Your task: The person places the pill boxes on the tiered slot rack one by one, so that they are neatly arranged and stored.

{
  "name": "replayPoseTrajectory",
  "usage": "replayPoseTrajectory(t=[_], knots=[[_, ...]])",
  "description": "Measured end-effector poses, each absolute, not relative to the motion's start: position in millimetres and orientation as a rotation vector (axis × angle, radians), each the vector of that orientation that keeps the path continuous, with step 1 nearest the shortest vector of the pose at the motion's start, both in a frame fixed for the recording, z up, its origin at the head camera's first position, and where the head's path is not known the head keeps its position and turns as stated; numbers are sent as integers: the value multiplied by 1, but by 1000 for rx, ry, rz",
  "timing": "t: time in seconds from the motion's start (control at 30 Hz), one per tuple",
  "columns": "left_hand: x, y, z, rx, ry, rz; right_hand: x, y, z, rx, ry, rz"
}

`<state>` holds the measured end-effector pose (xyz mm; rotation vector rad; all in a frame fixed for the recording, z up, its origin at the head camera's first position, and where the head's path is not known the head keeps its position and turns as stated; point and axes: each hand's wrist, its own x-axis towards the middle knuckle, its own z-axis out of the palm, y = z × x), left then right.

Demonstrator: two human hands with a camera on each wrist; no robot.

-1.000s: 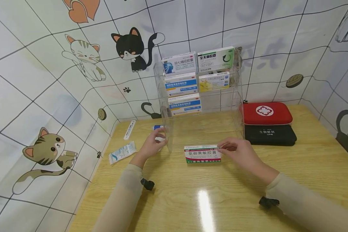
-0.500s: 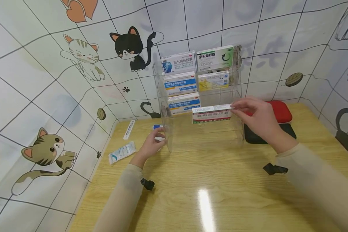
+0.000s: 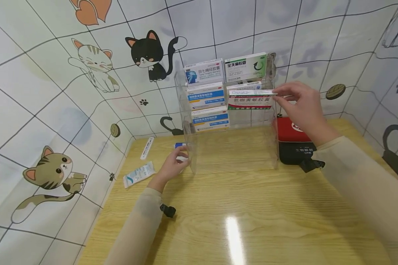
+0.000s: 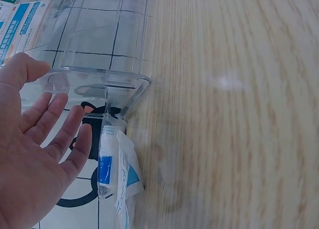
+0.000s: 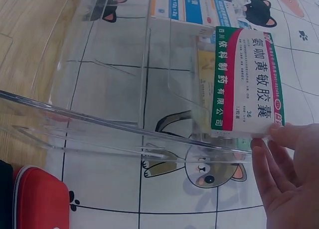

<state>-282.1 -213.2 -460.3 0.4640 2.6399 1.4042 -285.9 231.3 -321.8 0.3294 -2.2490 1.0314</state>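
My right hand (image 3: pixel 302 105) pinches a white, green and red medicine box (image 3: pixel 250 101) by its right end, thumb on the front. The box stands in front of the clear acrylic rack (image 3: pixel 235 147), overlapping the yellow-and-white medicine box (image 3: pixel 243 86) on the middle tier's right side. In the right wrist view, the held medicine box (image 5: pixel 246 84) shows its printed front, with the fingertips of my right hand (image 5: pixel 289 174) at its lower corner. My left hand (image 3: pixel 172 165) holds the rack's left side panel near the table, thumb and fingers on either side of its edge (image 4: pixel 99 72).
White-and-blue medicine boxes (image 3: pixel 205 96) and two on the top tier fill other rack places. A red case (image 3: pixel 288 130) lies on a black case (image 3: pixel 293 152) at right. A white-and-blue packet (image 3: pixel 139 175) and a white strip (image 3: pixel 147 148) lie at left.
My right hand has lifted the white, green and red medicine box off the table and carried it up and back to the rack's middle tier. My left hand has stayed at the rack's side.
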Motion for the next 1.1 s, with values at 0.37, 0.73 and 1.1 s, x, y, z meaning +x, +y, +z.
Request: replayPoseTrajectory(t=[0.37,0.73,1.1], knots=[[-283,-211,-464,510,2647,1413,-285,235,-327,270,-2326,986],[-281,-214,-466,490,2641,1425,-288,222,-332,386,-2544,795],[-283,-217,-462,476,2663,1377,-286,217,-327,407,-2658,750]])
